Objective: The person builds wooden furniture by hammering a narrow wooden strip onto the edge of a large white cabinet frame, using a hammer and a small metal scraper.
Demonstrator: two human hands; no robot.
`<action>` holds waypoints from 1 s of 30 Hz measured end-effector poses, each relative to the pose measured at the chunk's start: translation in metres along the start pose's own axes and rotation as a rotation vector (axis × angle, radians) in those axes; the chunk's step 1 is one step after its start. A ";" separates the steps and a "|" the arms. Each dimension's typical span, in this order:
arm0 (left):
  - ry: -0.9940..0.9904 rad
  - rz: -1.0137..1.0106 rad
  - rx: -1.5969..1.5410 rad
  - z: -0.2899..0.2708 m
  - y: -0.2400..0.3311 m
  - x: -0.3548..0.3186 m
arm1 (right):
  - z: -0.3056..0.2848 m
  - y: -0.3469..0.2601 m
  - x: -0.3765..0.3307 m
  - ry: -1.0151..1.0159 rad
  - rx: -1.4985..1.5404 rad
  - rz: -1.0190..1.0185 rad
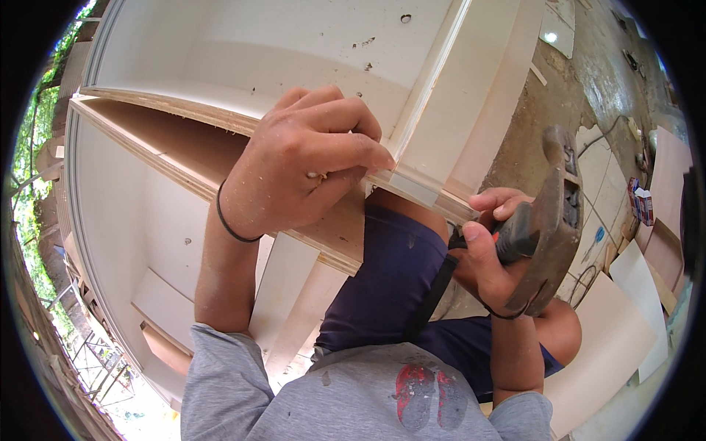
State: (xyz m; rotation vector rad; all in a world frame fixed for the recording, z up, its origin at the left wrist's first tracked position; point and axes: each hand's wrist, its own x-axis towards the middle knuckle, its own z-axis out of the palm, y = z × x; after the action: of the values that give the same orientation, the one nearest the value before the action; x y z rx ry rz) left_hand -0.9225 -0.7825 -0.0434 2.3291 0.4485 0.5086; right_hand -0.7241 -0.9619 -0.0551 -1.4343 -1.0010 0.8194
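In my right hand [489, 257] is a hammer [548, 228] with a worn, brownish metal head and a dark grip with a bit of red. The head is raised beside my wrist. My left hand [301, 162] is closed, its thumb and forefinger pinched at the end of a pale cabinet panel [423, 189]. What sits between those fingertips is too small to make out. A small yellowish thing [316, 176] shows between its lower fingers. Under this hand run the raw plywood edges of a white cabinet [184, 169], with a dark gap between two boards.
White cabinet interior [309, 44] fills the far side. My knee in dark shorts [390, 272] is beneath the panel end. At the right lie boards [610, 345], a small box [640, 201] and a cable [607, 132] on the floor.
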 end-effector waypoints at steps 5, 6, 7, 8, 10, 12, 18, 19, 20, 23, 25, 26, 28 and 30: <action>0.000 -0.004 0.006 -0.001 0.001 -0.001 | -0.003 -0.010 -0.003 -0.023 0.002 0.060; -0.001 -0.004 0.007 -0.001 0.001 -0.001 | -0.003 -0.013 -0.004 -0.039 0.029 0.120; 0.000 -0.006 0.009 -0.001 0.001 -0.001 | -0.004 -0.014 -0.004 -0.039 0.029 0.120; 0.000 -0.006 0.010 0.000 0.001 -0.001 | -0.005 -0.014 -0.004 -0.048 0.015 0.114; 0.000 -0.003 0.009 0.001 0.000 -0.001 | -0.006 -0.014 -0.004 -0.055 -0.001 0.109; 0.000 -0.001 0.009 0.001 0.000 0.000 | -0.007 -0.016 -0.004 -0.060 -0.031 0.100; -0.005 0.004 0.019 -0.001 0.001 0.001 | -0.015 -0.025 -0.004 -0.103 -0.057 0.070; 0.000 0.002 0.019 -0.001 0.001 0.000 | -0.016 -0.026 -0.003 -0.100 -0.059 0.070; 0.003 0.003 0.015 0.000 0.001 0.001 | -0.018 -0.027 -0.003 -0.112 -0.062 0.066; 0.002 0.008 0.030 0.001 0.001 0.001 | -0.017 -0.018 -0.002 -0.062 -0.091 0.003; 0.002 0.018 0.024 0.002 0.001 0.002 | -0.017 -0.012 -0.002 -0.003 -0.113 -0.058; 0.003 0.019 0.025 0.001 0.001 0.002 | -0.017 -0.011 -0.002 -0.005 -0.101 -0.048; 0.002 0.016 0.027 -0.002 0.003 0.002 | -0.015 -0.013 0.000 -0.008 -0.086 -0.039; 0.000 0.011 0.022 0.000 0.002 0.002 | -0.012 -0.015 0.002 0.013 -0.171 0.010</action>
State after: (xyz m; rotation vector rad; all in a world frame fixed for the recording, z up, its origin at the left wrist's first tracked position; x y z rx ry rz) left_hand -0.9210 -0.7829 -0.0414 2.3538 0.4430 0.5116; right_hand -0.7141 -0.9655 -0.0387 -1.5884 -1.0756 0.7453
